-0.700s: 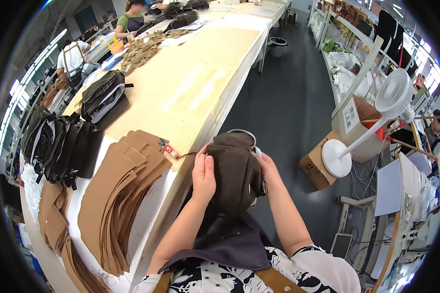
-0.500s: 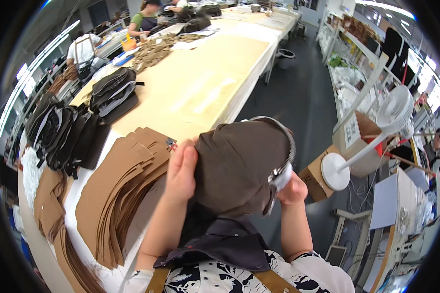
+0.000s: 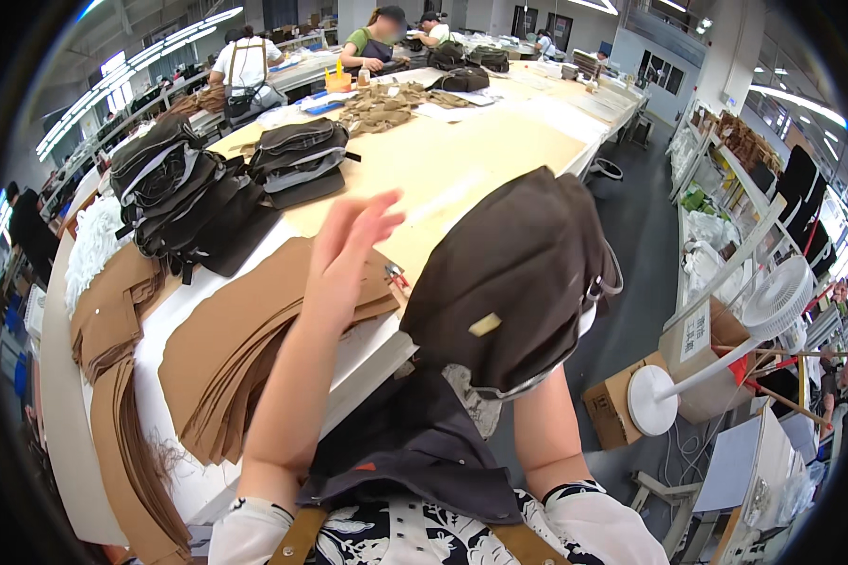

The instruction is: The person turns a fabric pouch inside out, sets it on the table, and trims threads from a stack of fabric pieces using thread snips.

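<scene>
Table (image 3: pixel 396 160) with its near edge partly hidden behind a dark bag (image 3: pixel 513 278), left hand (image 3: pixel 350 235) blurred, fingers parted, empty, right hand (image 3: pixel 548 381) mostly hidden under the bag, grip impossible to tell.

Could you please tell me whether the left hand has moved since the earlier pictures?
Yes, the left hand has moved leftward, from mostly right of the red-handled tool to mostly left, off the brown bag.

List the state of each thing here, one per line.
Dark brown bag: held up, tilted.
Left hand: raised, open, apart from the bag.
Right hand: hidden behind the bag.
Brown cut pieces: stacked, edges fanned.
Black fabric items: heaped.
Red-handled tool: lying on the table.
White fan: standing; spinning or not, cannot tell.
</scene>
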Demonstrator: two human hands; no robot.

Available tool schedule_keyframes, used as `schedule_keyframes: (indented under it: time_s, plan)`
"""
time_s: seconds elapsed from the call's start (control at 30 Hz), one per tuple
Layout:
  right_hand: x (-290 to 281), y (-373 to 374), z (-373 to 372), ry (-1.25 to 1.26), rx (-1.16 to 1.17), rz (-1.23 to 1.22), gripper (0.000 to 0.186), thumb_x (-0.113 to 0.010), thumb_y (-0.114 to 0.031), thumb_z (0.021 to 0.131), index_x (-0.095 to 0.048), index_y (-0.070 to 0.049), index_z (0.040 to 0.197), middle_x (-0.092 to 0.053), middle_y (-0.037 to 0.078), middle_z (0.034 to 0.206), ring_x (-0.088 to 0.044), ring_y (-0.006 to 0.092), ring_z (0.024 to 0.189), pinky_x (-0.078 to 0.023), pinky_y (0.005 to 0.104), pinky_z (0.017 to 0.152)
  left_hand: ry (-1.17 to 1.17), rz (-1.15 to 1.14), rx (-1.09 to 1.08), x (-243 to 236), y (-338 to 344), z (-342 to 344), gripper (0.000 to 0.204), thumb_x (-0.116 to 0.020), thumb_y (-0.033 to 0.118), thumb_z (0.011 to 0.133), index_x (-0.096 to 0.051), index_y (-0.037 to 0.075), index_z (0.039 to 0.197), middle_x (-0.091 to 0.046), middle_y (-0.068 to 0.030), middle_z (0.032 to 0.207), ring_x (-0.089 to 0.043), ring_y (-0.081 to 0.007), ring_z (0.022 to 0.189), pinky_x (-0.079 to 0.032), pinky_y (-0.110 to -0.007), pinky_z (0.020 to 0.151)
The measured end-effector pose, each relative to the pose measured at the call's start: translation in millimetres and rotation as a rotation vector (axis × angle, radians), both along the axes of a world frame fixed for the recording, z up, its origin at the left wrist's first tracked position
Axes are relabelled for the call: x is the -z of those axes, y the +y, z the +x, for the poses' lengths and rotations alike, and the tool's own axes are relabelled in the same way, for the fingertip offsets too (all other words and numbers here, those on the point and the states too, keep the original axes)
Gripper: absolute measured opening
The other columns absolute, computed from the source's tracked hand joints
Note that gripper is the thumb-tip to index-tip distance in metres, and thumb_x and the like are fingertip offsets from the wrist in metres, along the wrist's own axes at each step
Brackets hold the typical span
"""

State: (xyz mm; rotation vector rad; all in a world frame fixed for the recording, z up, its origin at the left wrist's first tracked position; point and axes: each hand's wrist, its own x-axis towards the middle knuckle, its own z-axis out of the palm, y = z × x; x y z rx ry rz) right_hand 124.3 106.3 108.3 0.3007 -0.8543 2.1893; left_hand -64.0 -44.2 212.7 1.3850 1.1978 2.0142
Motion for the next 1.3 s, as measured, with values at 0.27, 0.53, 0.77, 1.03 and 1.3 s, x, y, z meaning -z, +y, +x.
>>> schedule_keyframes:
  time_s: [0.27, 0.53, 0.77, 1.03, 1.3]
  plan:
    - [-55, 41, -50, -0.053, 0.069, 0.139, 0.058, -0.052, -0.032, 0.112, -0.034, -0.008, 0.162, -0.043, 0.008, 0.161, -0.044, 0.0209, 0.145, -0.037, 0.0341, 0.122, 0.617, 0.219, -0.397, 105, -39, 80, 0.062, -0.086, 0.017, 0.08, -0.049, 0.0, 0.127, -0.05, -0.0208, 0.122, -0.049, -0.0347, 0.113, -0.042, -0.044, 0.1]
    - [-65, 32, -81, -0.098, 0.153, 0.268, 0.058, -0.053, -0.032, 0.112, -0.034, -0.008, 0.162, -0.043, 0.008, 0.161, -0.044, 0.021, 0.145, -0.037, 0.0343, 0.122, 0.66, 0.335, -0.275, 61, -33, 49, 0.053, -0.09, 0.007, 0.075, -0.055, 0.004, 0.114, -0.06, -0.015, 0.103, -0.059, -0.0282, 0.088, -0.049, -0.037, 0.08]
    - [-61, 15, -106, -0.117, 0.289, 0.347, 0.058, -0.053, -0.032, 0.112, -0.035, -0.008, 0.161, -0.043, 0.008, 0.161, -0.044, 0.0211, 0.145, -0.037, 0.0344, 0.121, 0.716, 0.283, -0.446, 67, -26, 45, 0.032, -0.083, -0.004, 0.072, -0.055, 0.003, 0.087, -0.06, -0.0137, 0.082, -0.06, -0.0323, 0.067, -0.049, -0.039, 0.06]
    - [-71, 40, -88, -0.136, 0.444, 0.427, 0.058, -0.053, -0.031, 0.112, -0.035, -0.008, 0.161, -0.043, 0.008, 0.161, -0.044, 0.0212, 0.145, -0.038, 0.0346, 0.121, 0.495, 0.387, -0.312, 87, -27, 26, 0.049, -0.082, 0.001, 0.077, -0.048, 0.006, 0.111, -0.058, -0.0127, 0.096, -0.062, -0.0254, 0.088, -0.052, -0.036, 0.077]
    - [23, -17, 0, -0.188, 0.47, 0.504, 0.058, -0.053, -0.031, 0.112, -0.035, -0.008, 0.161, -0.044, 0.008, 0.161, -0.044, 0.0213, 0.145, -0.038, 0.0347, 0.121, -0.092, 0.15, -0.053, 86, -8, 32, 0.057, -0.069, 0.002, 0.096, -0.038, 0.004, 0.144, -0.053, -0.013, 0.138, -0.053, -0.023, 0.128, -0.044, -0.04, 0.11]
